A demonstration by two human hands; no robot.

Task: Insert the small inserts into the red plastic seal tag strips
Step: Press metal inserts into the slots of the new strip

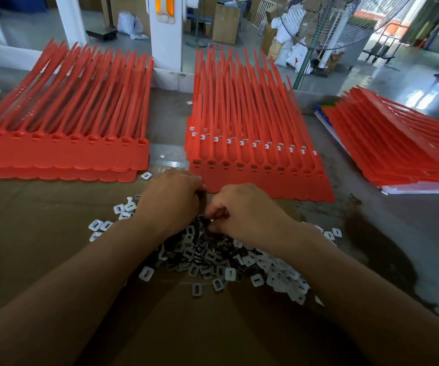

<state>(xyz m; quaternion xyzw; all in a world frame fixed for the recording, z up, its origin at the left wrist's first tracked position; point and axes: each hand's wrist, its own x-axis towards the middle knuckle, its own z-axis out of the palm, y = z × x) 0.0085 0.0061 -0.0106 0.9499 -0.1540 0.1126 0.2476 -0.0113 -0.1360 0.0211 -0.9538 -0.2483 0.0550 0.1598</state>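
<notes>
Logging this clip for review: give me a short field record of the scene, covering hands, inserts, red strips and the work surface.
left hand: curled over the far edge of the insert pile, what it holds is hidden
right hand: fingers pinched at the pile, apparently on a small dark piece
inserts: loose heap of white and dark pieces, a few strays to the left
middle strips: stacked, white inserts visible in many heads
left strips: stacked, head sockets look empty
right strips: stacked, blurred, state unclear
cardboard: brown sheet under the pile
</notes>
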